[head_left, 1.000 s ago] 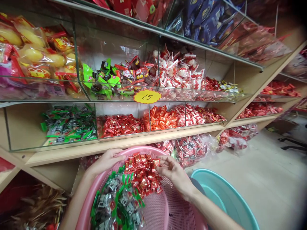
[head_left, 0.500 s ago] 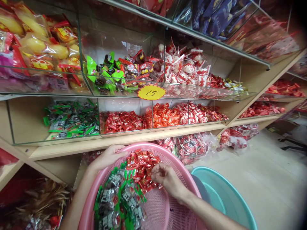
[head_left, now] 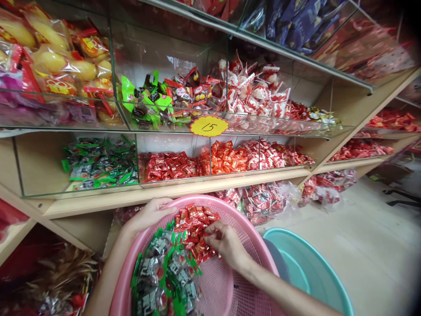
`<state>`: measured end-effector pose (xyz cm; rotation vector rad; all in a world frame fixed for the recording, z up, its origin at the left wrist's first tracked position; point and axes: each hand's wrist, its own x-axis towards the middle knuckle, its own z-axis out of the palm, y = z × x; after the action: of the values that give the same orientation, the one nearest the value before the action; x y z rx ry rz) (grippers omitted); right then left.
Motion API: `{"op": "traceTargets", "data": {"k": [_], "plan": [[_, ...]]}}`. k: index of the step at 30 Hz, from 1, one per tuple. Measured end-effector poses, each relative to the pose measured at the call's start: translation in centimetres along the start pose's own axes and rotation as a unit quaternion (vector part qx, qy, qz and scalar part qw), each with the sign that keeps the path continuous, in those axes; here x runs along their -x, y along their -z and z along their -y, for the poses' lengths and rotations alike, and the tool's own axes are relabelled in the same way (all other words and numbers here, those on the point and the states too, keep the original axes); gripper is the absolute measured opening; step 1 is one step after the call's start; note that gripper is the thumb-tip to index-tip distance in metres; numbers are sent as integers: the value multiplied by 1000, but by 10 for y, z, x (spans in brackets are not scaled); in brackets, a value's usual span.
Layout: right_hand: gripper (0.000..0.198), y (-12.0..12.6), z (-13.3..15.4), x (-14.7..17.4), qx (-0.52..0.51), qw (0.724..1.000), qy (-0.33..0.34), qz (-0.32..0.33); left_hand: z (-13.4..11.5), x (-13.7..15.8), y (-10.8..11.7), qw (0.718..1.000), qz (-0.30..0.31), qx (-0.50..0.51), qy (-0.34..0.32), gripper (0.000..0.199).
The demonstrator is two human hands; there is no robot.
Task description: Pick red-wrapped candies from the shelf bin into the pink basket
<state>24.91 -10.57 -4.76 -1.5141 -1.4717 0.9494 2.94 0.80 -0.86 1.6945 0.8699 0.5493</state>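
Note:
In the head view, my left hand (head_left: 149,217) is closed around the far left rim of a pink plastic basket (head_left: 256,232). My right hand (head_left: 226,243) reaches inside, its fingertips at a heap of red wrapped candies (head_left: 194,219). Its fingers are bent, with a gap between thumb and forefinger; I see no candy between them. Bigger clear packets with green ends (head_left: 167,276) fill the left side of the basket, touching the red candies. Some of the perforated basket floor shows at the right.
A glass-fronted shelf (head_left: 177,191) of sorted sweets runs just beyond the basket, with a yellow price tag (head_left: 209,127) marked 15. At the right a teal tub (head_left: 315,267) stands on the tiled floor. Bagged sweets (head_left: 266,202) lie under the shelf.
My right hand has shifted slightly, and its forefinger and thumb are a little farther apart. My left hand keeps its hold on the rim.

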Motion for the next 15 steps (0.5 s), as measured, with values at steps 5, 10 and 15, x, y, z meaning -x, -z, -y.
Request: {"op": "traceTargets", "data": {"k": [5, 10, 15], "plan": [[8, -2, 4, 1, 72, 997, 31, 1, 1, -1, 1, 1000, -3, -14, -2, 33], [16, 0, 12, 4, 110, 993, 46, -3, -4, 0, -1, 1000, 0, 2, 5, 32], [18, 3, 15, 6, 124, 991, 45, 3, -4, 1, -2, 1000, -1, 2, 14, 32]]}}
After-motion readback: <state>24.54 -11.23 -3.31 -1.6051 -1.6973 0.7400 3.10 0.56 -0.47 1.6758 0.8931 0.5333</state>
